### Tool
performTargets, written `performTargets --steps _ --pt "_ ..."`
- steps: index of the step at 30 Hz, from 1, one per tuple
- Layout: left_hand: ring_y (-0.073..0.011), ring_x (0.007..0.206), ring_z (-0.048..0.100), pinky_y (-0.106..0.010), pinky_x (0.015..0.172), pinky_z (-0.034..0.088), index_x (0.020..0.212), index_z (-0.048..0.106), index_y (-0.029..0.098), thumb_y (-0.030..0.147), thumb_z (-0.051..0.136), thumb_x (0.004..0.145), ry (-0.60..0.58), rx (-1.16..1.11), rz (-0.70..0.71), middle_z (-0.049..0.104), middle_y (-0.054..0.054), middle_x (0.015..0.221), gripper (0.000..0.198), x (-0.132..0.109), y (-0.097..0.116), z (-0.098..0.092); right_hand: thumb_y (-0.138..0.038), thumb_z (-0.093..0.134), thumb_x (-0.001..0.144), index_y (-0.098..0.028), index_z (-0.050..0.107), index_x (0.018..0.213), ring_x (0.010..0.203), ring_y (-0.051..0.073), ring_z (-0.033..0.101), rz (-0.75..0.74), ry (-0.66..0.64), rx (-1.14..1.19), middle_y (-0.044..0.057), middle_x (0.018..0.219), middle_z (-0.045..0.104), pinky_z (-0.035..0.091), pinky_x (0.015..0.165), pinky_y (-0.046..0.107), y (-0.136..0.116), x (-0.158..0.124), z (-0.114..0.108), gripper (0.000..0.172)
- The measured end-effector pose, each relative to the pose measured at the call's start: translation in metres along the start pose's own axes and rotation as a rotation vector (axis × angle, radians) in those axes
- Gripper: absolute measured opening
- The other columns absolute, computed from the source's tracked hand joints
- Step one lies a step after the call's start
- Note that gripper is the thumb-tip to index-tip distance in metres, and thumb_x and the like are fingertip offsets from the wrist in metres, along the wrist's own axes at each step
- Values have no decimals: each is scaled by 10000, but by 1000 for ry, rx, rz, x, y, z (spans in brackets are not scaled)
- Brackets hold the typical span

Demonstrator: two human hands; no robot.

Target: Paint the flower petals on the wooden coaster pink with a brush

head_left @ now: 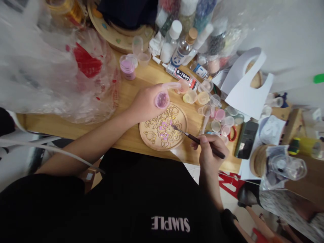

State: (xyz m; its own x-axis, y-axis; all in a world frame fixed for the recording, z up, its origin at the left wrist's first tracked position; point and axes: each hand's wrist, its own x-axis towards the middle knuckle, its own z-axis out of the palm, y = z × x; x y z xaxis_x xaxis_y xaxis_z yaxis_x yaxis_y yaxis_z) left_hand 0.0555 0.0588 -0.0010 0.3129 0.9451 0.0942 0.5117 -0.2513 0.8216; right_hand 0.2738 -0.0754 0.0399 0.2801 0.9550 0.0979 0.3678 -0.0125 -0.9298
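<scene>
My left hand [148, 103] grips a small clear cup of purple paste [162, 100], its lid hinged open, above the far edge of a round wooden plaque [144, 136]. Gold raised outlines of flowers and scrolls cover the plaque, and several petals of one flower are filled with purple. In my right hand [211, 152] is a palette knife [194, 138] with a dark handle, held like a pen. Its small metal blade meets or hovers just over the flower; I cannot tell which.
Small cups of coloured paste [203, 98] crowd the table right of the plaque, near a B-7000 glue tube [182, 76] and bottles [183, 47]. A purple jar [128, 69] stands beyond my left hand. A phone [247, 140] lies right; a plastic bag [83, 81] covers the left.
</scene>
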Motion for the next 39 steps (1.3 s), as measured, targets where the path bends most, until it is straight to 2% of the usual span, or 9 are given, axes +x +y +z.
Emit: performTargets --steps 8,12,17,20,25,30,34,39 --pt "-222 915 742 -295 803 574 1115 689 225 280 690 803 21 -37 27 780 -27 1026 316 -1 -5 3 -360 717 930 -222 691 757 479 141 658 9 1 20 -35 562 688 523 468 266 -1 4 5 222" --pt "-220 860 729 -328 807 586 1109 696 198 313 692 790 32 -67 75 791 -59 1008 339 -1 -6 2 -358 712 937 -222 675 737 479 141 652 -16 2 26 -34 561 685 521 470 270 -2 6 5 245" --pt "-209 883 723 -345 829 605 1080 684 237 280 660 771 52 -131 114 803 -43 1053 314 2 -8 1 -333 712 944 -222 693 765 482 126 643 -38 18 59 -41 576 689 516 473 254 -3 6 5 211" --pt "-202 813 710 -355 760 609 1024 677 251 285 665 752 82 -125 120 808 -33 1004 275 3 -9 0 -350 716 939 -218 685 750 481 127 642 -19 4 53 -34 570 692 510 468 250 -4 5 6 233" --pt "-179 728 677 -349 711 600 1065 674 260 258 659 753 85 -110 138 794 -7 898 312 1 -10 0 -416 716 929 -214 658 697 471 132 644 3 -12 24 -21 553 692 517 464 250 -7 6 9 314" --pt "-188 722 683 -338 667 583 890 651 250 357 685 781 94 -82 106 779 -30 842 156 0 -11 0 -451 708 930 -213 662 689 486 135 652 25 -12 18 -17 552 691 516 477 251 -8 6 8 342" --pt "-185 731 701 -312 685 577 950 673 230 375 688 818 73 -56 79 777 -32 844 197 0 -11 0 -439 716 926 -211 658 682 466 123 628 17 -7 22 -20 544 684 490 464 238 -8 6 7 339" --pt "-188 766 707 -307 730 589 1093 696 270 362 702 849 43 -62 86 777 -17 880 261 0 -11 0 -390 716 934 -211 665 695 478 124 638 4 -16 41 -21 557 688 494 476 235 -6 4 5 304"
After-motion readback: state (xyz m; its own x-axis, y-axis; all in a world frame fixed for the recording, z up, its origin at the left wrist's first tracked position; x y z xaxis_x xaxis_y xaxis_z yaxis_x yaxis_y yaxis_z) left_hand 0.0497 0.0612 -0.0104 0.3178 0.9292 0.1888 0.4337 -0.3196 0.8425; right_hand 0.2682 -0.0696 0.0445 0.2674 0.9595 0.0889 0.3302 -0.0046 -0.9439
